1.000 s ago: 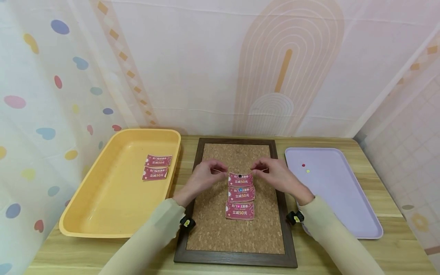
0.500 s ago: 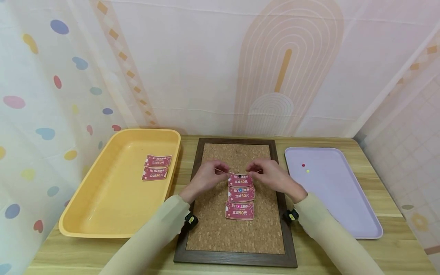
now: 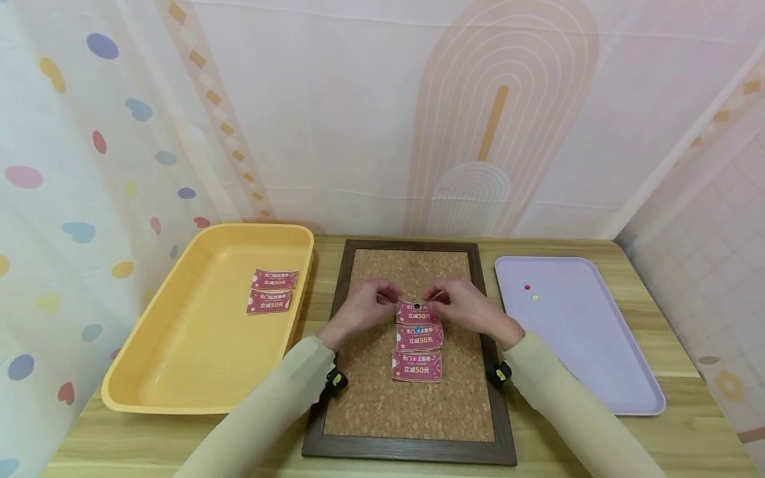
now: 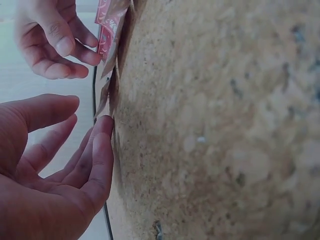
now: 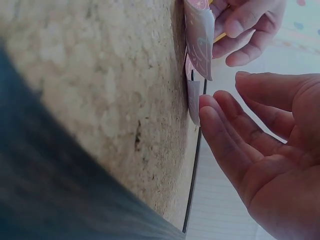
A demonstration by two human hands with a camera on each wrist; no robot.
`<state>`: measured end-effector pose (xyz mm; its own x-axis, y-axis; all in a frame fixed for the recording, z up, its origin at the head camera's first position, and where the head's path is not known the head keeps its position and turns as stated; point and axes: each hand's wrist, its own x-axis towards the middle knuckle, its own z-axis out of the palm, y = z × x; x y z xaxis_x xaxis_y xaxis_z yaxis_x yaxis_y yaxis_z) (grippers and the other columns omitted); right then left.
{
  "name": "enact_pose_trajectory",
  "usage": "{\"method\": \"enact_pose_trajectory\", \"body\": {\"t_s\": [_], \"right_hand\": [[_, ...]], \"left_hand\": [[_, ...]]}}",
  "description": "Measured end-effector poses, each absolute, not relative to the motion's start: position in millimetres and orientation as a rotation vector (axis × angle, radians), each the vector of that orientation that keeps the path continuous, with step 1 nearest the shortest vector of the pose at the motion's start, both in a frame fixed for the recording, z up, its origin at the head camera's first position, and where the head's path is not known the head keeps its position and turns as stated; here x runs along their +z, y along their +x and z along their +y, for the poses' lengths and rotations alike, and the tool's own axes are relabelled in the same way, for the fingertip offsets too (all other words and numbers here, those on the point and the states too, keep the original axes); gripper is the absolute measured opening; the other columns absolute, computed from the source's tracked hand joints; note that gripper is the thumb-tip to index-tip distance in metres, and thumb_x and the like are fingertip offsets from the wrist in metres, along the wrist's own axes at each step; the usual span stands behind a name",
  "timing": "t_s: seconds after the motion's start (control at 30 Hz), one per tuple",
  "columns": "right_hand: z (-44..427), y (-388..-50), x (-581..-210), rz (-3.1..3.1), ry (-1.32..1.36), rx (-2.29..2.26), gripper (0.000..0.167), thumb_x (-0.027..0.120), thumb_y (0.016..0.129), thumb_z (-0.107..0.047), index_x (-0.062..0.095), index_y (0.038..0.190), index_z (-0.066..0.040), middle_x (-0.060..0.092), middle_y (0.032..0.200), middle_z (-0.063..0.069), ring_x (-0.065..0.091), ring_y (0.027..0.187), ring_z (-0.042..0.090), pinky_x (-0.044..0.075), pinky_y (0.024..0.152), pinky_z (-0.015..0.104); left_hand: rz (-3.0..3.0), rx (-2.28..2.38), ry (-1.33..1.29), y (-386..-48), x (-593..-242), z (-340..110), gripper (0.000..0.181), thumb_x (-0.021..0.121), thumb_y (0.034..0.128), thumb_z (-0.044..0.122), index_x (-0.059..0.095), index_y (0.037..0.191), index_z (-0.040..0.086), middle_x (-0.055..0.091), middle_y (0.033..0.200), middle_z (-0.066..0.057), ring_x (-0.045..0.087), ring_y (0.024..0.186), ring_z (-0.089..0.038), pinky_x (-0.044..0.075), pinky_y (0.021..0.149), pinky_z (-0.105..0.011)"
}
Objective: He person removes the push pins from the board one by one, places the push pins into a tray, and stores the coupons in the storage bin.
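Three red paper coupons run in a column on the cork board (image 3: 370,405): a top coupon (image 3: 418,317), a middle coupon (image 3: 412,341) and a bottom coupon (image 3: 417,370). They bear a black pushpin (image 3: 417,306), a blue pushpin (image 3: 418,330) and a pink pushpin (image 3: 415,358) respectively. My left hand (image 3: 361,307) is at the top coupon's left edge, thumb apart from the fingers in the left wrist view. At its right edge, my right hand (image 3: 469,307) has its fingertips by the curled paper. In the right wrist view that thumb (image 5: 272,90) stands clear of the coupon.
On the left, a yellow tray (image 3: 197,358) holds two more coupons (image 3: 271,291). A lilac tray (image 3: 586,332) on the right carries a red pushpin (image 3: 528,287) and a yellow pushpin (image 3: 534,297). A dark wooden frame (image 3: 412,449) borders the board; a printed curtain hangs behind.
My right hand has moved left, closer to the top coupon. The left hand has shifted slightly right. The coupons and pushpins stay where they were.
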<state>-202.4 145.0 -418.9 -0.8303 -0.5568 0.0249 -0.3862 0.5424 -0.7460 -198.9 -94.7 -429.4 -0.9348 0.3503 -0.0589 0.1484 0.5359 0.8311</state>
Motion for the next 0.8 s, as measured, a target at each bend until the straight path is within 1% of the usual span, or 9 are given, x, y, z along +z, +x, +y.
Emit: {"method": "enact_pose_trajectory", "body": {"t_s": [0.13, 0.3, 0.53, 0.8], "right_hand": [[143.9, -203.0, -418.4, 2.578, -0.784, -1.131, 0.016, 0.066, 0.099, -0.005, 0.072, 0.113, 0.0, 0.073, 0.11, 0.012, 0.071, 0.101, 0.025, 0.059, 0.086, 0.04], [143.0, -206.3, -420.0, 2.582, -0.778, -1.082, 0.015, 0.066, 0.099, -0.005, 0.072, 0.113, -0.001, 0.073, 0.109, 0.01, 0.071, 0.099, 0.023, 0.058, 0.084, 0.038], [140.1, -211.0, -419.0, 2.596, -0.76, -0.998, 0.012, 0.067, 0.099, -0.005, 0.073, 0.109, -0.003, 0.074, 0.102, 0.006, 0.069, 0.093, 0.016, 0.057, 0.081, 0.036], [134.6, -214.9, -417.8, 2.609, -0.743, -0.907, 0.011, 0.069, 0.098, -0.005, 0.073, 0.108, -0.005, 0.073, 0.096, 0.002, 0.066, 0.088, 0.012, 0.055, 0.078, 0.033]], "left_hand": [[2.574, 1.309, 0.479, -199.6, -430.9, -93.7, 0.023, 0.069, 0.0923, 0.001, 0.073, 0.115, 0.0, 0.071, 0.11, -0.012, 0.068, 0.099, -0.025, 0.056, 0.088, -0.04], [2.605, 1.248, 0.501, -201.4, -431.1, -92.7, 0.021, 0.069, 0.092, 0.001, 0.075, 0.113, 0.004, 0.072, 0.103, -0.007, 0.065, 0.092, -0.02, 0.055, 0.084, -0.038], [2.626, 1.19, 0.507, -205.5, -431.8, -91.5, 0.019, 0.07, 0.0924, 0.001, 0.077, 0.109, 0.006, 0.072, 0.097, -0.004, 0.064, 0.087, -0.017, 0.053, 0.079, -0.034], [2.651, 1.152, 0.483, -207.4, -433.3, -88.9, 0.013, 0.071, 0.0934, 0.002, 0.078, 0.102, 0.009, 0.072, 0.094, -0.002, 0.062, 0.084, -0.014, 0.051, 0.077, -0.032]]}}
